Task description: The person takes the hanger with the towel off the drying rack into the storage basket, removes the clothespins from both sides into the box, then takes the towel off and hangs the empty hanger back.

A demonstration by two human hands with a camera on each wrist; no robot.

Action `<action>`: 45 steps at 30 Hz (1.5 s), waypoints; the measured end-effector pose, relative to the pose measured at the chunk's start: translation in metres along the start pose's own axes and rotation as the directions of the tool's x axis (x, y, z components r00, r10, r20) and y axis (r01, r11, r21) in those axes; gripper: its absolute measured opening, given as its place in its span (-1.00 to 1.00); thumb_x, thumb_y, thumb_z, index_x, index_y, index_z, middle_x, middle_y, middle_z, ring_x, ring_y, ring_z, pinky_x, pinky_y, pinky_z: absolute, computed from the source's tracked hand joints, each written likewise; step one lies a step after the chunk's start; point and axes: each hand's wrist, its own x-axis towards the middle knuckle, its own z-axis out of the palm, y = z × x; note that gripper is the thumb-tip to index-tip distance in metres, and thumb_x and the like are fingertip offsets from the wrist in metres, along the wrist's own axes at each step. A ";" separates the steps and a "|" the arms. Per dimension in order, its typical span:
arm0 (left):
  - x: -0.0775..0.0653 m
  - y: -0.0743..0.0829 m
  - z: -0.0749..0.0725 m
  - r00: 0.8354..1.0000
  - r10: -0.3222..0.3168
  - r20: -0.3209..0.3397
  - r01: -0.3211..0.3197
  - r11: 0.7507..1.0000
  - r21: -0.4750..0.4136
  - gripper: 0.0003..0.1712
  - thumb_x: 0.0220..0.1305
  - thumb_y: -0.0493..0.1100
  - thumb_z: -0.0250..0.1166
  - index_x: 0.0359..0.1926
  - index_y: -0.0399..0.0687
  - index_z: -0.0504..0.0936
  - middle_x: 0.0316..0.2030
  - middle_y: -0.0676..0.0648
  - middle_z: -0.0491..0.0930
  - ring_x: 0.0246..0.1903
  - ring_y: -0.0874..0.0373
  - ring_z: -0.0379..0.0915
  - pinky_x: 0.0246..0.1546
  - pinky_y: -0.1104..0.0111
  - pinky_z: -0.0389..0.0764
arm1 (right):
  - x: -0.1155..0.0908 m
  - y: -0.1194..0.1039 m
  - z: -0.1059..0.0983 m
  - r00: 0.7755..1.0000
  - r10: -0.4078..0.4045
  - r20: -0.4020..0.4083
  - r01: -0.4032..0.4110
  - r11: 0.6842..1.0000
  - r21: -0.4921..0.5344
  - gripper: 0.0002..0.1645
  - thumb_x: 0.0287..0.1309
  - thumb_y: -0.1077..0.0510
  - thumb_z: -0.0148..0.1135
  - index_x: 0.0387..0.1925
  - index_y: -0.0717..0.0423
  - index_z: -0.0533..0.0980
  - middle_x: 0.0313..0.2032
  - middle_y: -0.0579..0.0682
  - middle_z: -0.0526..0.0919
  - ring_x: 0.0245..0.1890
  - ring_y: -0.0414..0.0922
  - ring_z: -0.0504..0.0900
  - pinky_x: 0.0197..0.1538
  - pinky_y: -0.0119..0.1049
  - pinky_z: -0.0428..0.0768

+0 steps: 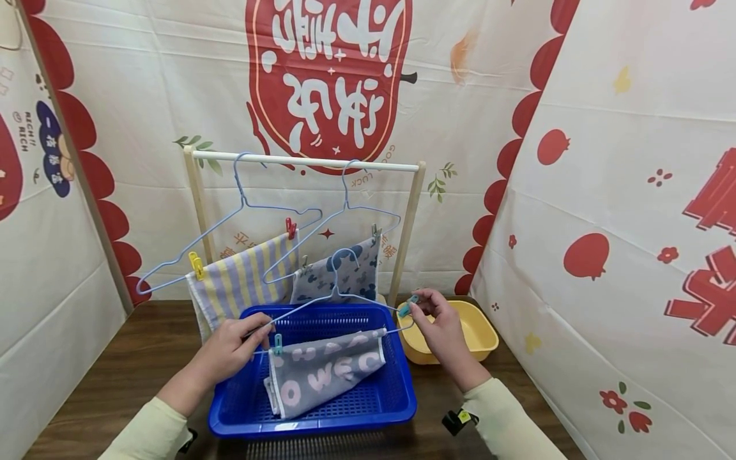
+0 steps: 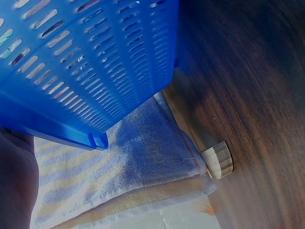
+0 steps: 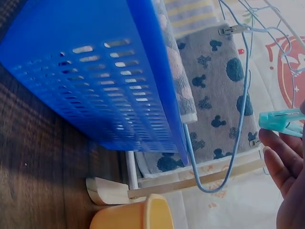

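My left hand (image 1: 237, 342) grips the left arm of a blue wire hanger (image 1: 310, 301) over the blue basket (image 1: 313, 427). A grey towel with pink letters (image 1: 328, 374) hangs folded over the hanger's bottom bar, and a teal clothespin (image 1: 278, 344) sits at its left end. Between thumb and fingers my right hand (image 1: 439, 322) pinches another teal clothespin (image 3: 281, 120), near the hanger's right corner. In the right wrist view this clothespin is apart from the grey towel's edge. The left wrist view shows mostly the basket's slotted side.
Behind the basket stands a rack with a white rail (image 1: 305, 161). From it hang a striped towel (image 1: 244, 271) and a grey patterned towel (image 1: 339, 271) on blue hangers, held by clothespins. A yellow tub (image 1: 480, 322) stands right of the basket on the wooden table (image 1: 86, 383).
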 end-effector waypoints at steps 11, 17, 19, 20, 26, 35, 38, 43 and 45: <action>0.001 -0.001 0.001 1.000 -0.009 0.006 0.009 1.000 0.011 -0.72 0.61 -0.40 0.25 -0.09 0.11 0.71 -0.45 0.25 0.65 -0.58 0.45 0.39 -0.54 0.53 0.46 | 0.022 0.019 -0.020 0.994 0.098 -0.045 -0.095 0.994 0.062 -0.71 0.56 0.12 0.40 0.15 0.19 0.65 -0.19 0.15 0.80 -0.29 -0.22 0.77 -0.17 -0.45 0.66; 0.001 -0.001 0.000 1.000 -0.009 0.007 0.009 1.000 0.012 -0.75 0.61 -0.41 0.24 -0.08 0.05 0.72 -0.44 0.26 0.66 -0.57 0.45 0.40 -0.54 0.52 0.47 | 0.038 0.035 -0.018 0.990 0.140 0.005 -0.139 0.988 -0.061 -0.67 0.54 0.13 0.42 0.20 0.18 0.66 -0.14 0.11 0.79 -0.23 -0.15 0.76 -0.15 -0.43 0.67; 0.001 -0.001 0.000 1.000 -0.001 0.004 0.001 1.000 0.009 -0.75 0.61 -0.41 0.25 -0.08 0.05 0.72 -0.44 0.26 0.66 -0.57 0.46 0.41 -0.54 0.53 0.47 | 0.043 0.041 -0.017 0.988 0.150 0.038 -0.145 0.985 -0.097 -0.67 0.52 0.16 0.43 0.20 0.18 0.66 -0.14 0.10 0.79 -0.21 -0.11 0.74 -0.15 -0.42 0.67; 0.001 0.000 0.001 1.000 0.004 0.002 -0.004 1.000 0.006 -0.74 0.60 -0.42 0.25 -0.08 0.04 0.72 -0.44 0.25 0.66 -0.57 0.46 0.40 -0.54 0.53 0.47 | 0.045 0.044 -0.016 0.987 0.151 0.053 -0.145 0.983 -0.115 -0.67 0.50 0.18 0.44 0.19 0.19 0.66 -0.15 0.09 0.79 -0.22 -0.09 0.73 -0.16 -0.40 0.67; 0.001 0.000 0.001 1.000 0.022 -0.012 -0.022 1.000 0.002 -0.71 0.58 -0.45 0.26 -0.09 0.06 0.72 -0.45 0.25 0.66 -0.58 0.46 0.38 -0.54 0.55 0.45 | 0.055 0.064 -0.015 0.981 0.122 0.147 -0.091 0.975 -0.203 -0.70 0.46 0.24 0.44 0.13 0.24 0.64 -0.18 0.08 0.75 -0.25 -0.06 0.69 -0.19 -0.33 0.68; 0.001 0.001 0.002 1.000 -0.007 0.006 0.007 1.000 -0.005 -0.73 0.61 -0.42 0.24 -0.11 0.06 0.71 -0.46 0.23 0.67 -0.61 0.48 0.37 -0.57 0.54 0.45 | 0.068 0.092 -0.011 0.945 0.152 0.291 -0.031 0.923 -0.383 -0.70 0.39 0.25 0.45 0.09 0.26 0.66 -0.16 0.09 0.71 -0.18 0.02 0.65 -0.04 -0.03 0.66; 0.001 0.001 0.003 1.000 0.008 -0.003 -0.008 1.000 -0.005 -0.74 0.60 -0.43 0.24 -0.11 0.02 0.71 -0.46 0.22 0.68 -0.61 0.48 0.37 -0.57 0.55 0.45 | 0.071 0.099 -0.008 0.917 0.187 0.352 -0.026 0.909 -0.417 -0.68 0.40 0.25 0.43 0.11 0.28 0.65 -0.12 0.12 0.74 -0.13 0.06 0.69 0.00 0.06 0.70; 0.001 0.001 0.002 1.000 0.015 -0.010 -0.015 1.000 -0.011 -0.73 0.60 -0.43 0.24 -0.10 0.04 0.71 -0.46 0.21 0.68 -0.61 0.47 0.37 -0.56 0.55 0.45 | 0.073 0.106 -0.003 0.869 0.237 0.435 -0.012 0.888 -0.459 -0.63 0.40 0.26 0.44 0.15 0.36 0.66 -0.09 0.17 0.76 -0.09 0.08 0.71 0.03 0.08 0.73; 0.001 0.001 0.002 1.000 0.014 -0.010 -0.014 1.000 -0.016 -0.72 0.60 -0.44 0.24 -0.09 0.06 0.71 -0.45 0.21 0.68 -0.60 0.47 0.38 -0.56 0.55 0.45 | 0.072 0.108 -0.002 0.852 0.259 0.456 0.001 0.869 -0.495 -0.60 0.38 0.25 0.47 0.17 0.36 0.66 -0.11 0.16 0.76 -0.11 0.06 0.71 0.03 0.06 0.73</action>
